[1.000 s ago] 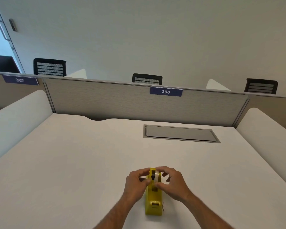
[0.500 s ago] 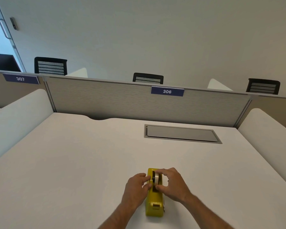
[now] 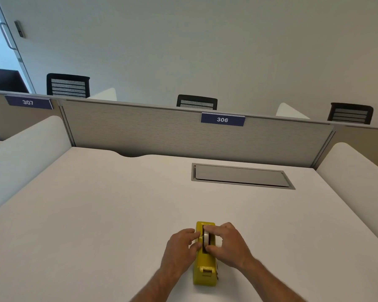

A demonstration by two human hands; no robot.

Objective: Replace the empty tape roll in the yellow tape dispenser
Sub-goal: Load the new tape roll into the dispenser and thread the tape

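Note:
A yellow tape dispenser (image 3: 205,264) stands on the white desk (image 3: 96,214) near its front edge, its cutter end toward me. A pale tape roll (image 3: 206,237) sits upright in the dispenser's slot. My right hand (image 3: 229,245) pinches the roll from the right, thumb and fingers on its rim. On the other side, my left hand (image 3: 181,249) presses against the dispenser's left wall, fingertips at the roll's hub. The roll's lower half is hidden inside the slot.
A grey flush cable hatch (image 3: 240,176) lies in the desk behind the dispenser. A grey partition (image 3: 162,131) labelled 306 closes the back, with white side dividers (image 3: 20,153) left and right. Black chair backs (image 3: 68,85) show beyond the partition.
The roll has gone down from above the dispenser into its slot. Both hands lowered with it and now rest at the dispenser's sides.

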